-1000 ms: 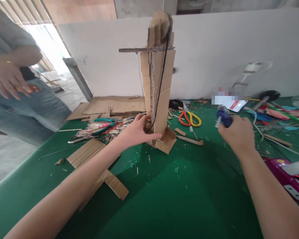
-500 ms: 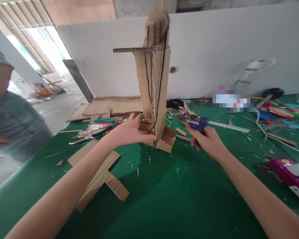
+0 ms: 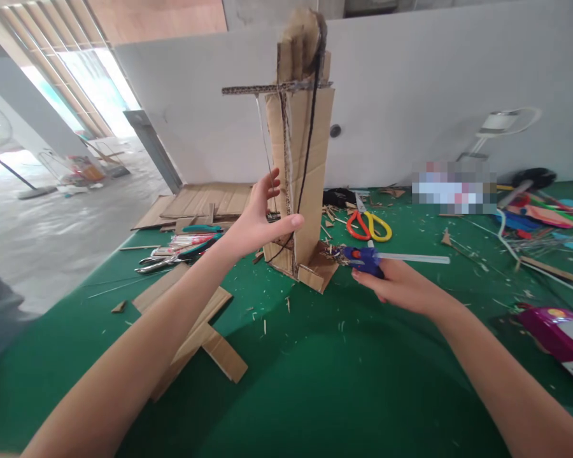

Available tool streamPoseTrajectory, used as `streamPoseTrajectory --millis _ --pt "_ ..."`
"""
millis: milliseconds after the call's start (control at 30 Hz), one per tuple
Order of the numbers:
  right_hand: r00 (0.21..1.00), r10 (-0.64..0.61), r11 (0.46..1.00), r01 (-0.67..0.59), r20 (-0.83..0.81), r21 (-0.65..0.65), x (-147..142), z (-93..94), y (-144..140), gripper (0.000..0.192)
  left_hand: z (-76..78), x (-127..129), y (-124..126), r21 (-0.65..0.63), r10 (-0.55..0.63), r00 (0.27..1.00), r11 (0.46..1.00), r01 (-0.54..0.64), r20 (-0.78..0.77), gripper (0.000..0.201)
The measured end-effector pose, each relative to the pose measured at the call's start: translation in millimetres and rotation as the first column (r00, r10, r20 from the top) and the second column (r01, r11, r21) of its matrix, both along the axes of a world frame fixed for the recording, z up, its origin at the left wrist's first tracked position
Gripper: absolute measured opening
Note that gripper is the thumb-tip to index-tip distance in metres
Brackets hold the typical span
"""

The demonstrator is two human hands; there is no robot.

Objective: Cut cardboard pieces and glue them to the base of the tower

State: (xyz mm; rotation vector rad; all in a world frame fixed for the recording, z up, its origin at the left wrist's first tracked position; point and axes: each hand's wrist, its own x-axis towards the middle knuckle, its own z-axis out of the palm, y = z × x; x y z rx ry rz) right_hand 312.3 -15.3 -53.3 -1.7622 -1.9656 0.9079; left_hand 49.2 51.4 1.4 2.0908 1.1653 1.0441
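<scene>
Where it clasped the base, left hand (image 3: 258, 219) now braces cardboard tower (image 3: 300, 165), grip wide.

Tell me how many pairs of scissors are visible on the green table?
1: the red-and-yellow scissors lie right of the cardboard tower, behind the glue gun in the right hand. Clutter at both sides may hide more.

Scissors (image 3: 368, 225) right of cardboard tower (image 3: 300, 165)

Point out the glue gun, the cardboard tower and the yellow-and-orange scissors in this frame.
glue gun (image 3: 363, 257), head view, on its blue body in front of the right hand's fingers.
cardboard tower (image 3: 310, 184), head view, on its flat front panel.
scissors (image 3: 370, 226), head view, on the handle loops.
</scene>
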Motion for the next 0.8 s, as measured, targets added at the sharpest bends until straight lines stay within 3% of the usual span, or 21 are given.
streamPoseTrajectory --millis 100,233,367,533,800 --pt "1.0 0.011 1.0 -0.012 -0.023 -0.026 -4 -3.0 1 0.038 -4.2 11 -6 0.07 0.021 0.999 0.997 -0.023 0.024 0.081" --pt "0.998 0.03 0.999 -0.03 -0.055 -0.013 -7 -10.0 2 0.04 -8.2 20 -12 0.007 0.031 0.999 0.999 -0.031 0.028 0.071" --pt "0.999 0.002 1.0 -0.003 -0.044 -0.021 -9 -17.2 2 0.043 -6.7 23 -17 0.004 0.139 0.99 0.99 -0.139 -0.019 0.061" --pt "1.0 -0.013 1.0 0.013 0.005 -0.007 -14 -15.9 0 0.044 -6.1 25 -23 0.104 0.244 0.965 0.967 -0.234 -0.098 0.052" --pt "0.998 0.014 0.998 -0.017 0.057 0.052 -19 -14.3 1 0.046 -7.2 28 -26 0.159 0.249 0.964 0.96 -0.232 -0.095 0.043"
